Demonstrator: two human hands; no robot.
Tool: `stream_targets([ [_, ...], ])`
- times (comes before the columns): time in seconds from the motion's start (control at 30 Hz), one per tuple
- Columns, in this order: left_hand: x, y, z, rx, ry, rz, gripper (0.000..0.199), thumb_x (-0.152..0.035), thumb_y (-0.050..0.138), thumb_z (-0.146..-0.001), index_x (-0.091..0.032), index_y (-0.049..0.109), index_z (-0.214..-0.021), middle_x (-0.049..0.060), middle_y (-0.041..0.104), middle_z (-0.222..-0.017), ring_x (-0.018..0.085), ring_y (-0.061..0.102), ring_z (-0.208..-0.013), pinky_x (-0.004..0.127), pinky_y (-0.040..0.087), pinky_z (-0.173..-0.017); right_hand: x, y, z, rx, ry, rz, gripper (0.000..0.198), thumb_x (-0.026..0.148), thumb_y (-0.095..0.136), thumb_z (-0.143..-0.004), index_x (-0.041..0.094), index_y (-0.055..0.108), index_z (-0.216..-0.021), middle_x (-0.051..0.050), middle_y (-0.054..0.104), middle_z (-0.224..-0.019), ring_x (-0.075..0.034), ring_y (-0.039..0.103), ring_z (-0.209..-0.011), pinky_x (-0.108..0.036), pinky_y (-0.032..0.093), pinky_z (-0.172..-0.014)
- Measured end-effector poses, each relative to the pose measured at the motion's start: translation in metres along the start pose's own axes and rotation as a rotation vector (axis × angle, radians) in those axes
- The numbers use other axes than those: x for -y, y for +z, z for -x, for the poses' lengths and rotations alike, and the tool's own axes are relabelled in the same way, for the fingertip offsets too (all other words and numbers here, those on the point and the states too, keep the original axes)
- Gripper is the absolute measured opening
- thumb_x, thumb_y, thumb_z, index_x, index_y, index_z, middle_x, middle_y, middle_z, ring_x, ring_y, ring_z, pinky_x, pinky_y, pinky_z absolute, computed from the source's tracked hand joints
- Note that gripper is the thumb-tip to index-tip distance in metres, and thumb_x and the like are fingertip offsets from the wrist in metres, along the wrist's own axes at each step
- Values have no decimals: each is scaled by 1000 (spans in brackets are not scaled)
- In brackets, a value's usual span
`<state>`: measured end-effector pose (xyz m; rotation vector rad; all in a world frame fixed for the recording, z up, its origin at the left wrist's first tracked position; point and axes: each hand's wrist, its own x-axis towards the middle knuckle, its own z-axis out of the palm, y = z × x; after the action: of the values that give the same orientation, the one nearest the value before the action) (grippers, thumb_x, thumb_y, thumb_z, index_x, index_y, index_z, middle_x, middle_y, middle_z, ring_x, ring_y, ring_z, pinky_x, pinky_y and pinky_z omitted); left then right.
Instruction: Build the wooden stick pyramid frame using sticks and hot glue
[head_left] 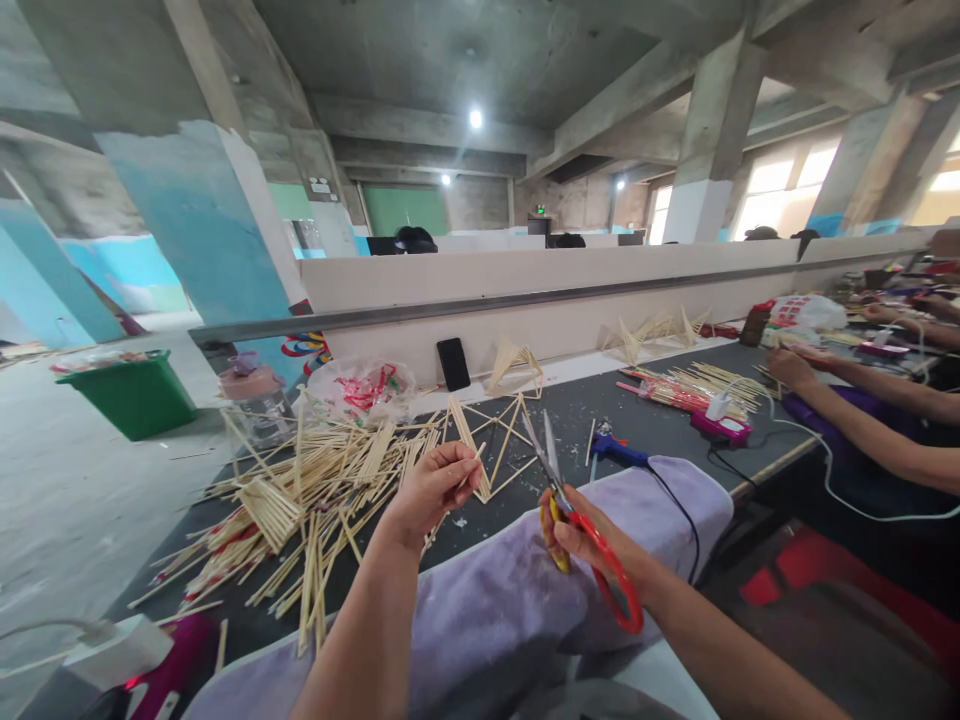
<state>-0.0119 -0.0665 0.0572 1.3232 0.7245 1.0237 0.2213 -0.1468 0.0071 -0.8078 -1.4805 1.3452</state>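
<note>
My left hand (442, 482) is closed in a pinch over the table, and a thin wooden stick (481, 452) shows at its fingertips. My right hand (592, 530) grips a pair of scissors (553, 470) with one red and one yellow handle; the blades point up and away, slightly apart. Just beyond my hands lies a frame of glued sticks (504, 445). To the left spreads a large heap of wooden sticks (330, 490), some joined into flat fan shapes (271, 512). A blue glue gun (619, 448) rests right of the scissors.
A lilac cloth (487, 610) covers the table's near edge. Along the back stand a phone (453, 364), a plastic bag (360, 388) and a stick model (516, 368). A purple power strip (720, 428) and cables lie rightward, near a co-worker's hands (795, 370). A green bin (127, 395) stands left.
</note>
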Motion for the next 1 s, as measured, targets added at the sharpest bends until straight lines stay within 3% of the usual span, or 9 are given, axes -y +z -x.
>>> stream_targets([
  [0.1, 0, 2, 0, -3, -4, -14, 25, -32, 66, -74, -14, 50, -70, 0, 58, -58, 3, 41, -37, 14, 19, -34, 1, 8, -9, -3, -29, 250, 26, 28, 57, -77, 24, 50, -102, 0, 51, -79, -14, 47, -64, -26, 41, -59],
  [0.2, 0, 3, 0, -15, 10, 2, 25, -32, 67, -73, -14, 50, -69, 0, 58, -58, 4, 40, -36, 14, 19, -33, 1, 14, -21, -57, -50, 483, 32, 15, 54, -70, 25, 53, -100, 1, 54, -75, -15, 49, -64, -27, 41, -60],
  [0.37, 1, 2, 0, -19, 18, 39, 23, -32, 68, -71, -14, 53, -70, 0, 57, -57, 3, 39, -36, 14, 17, -33, 0, 14, -36, -61, -147, 755, 44, 8, 52, -63, 23, 54, -105, -5, 60, -100, -20, 54, -89, -32, 42, -82],
  [0.63, 7, -1, -3, 41, 34, 69, 25, -33, 70, -69, -15, 55, -77, -1, 57, -55, 3, 36, -37, 14, 18, -35, 1, 15, -35, -69, -164, 929, 50, 5, 49, -68, 21, 48, -116, -8, 53, -111, -20, 48, -103, -32, 38, -90],
  [1.0, 9, 2, -4, 53, -13, 17, 30, -37, 72, -67, -14, 53, -71, -1, 56, -55, 3, 36, -36, 15, 19, -35, 11, 21, -35, -48, -131, 1071, 46, 7, 46, -74, 20, 46, -119, -9, 54, -107, -20, 48, -101, -29, 38, -85],
])
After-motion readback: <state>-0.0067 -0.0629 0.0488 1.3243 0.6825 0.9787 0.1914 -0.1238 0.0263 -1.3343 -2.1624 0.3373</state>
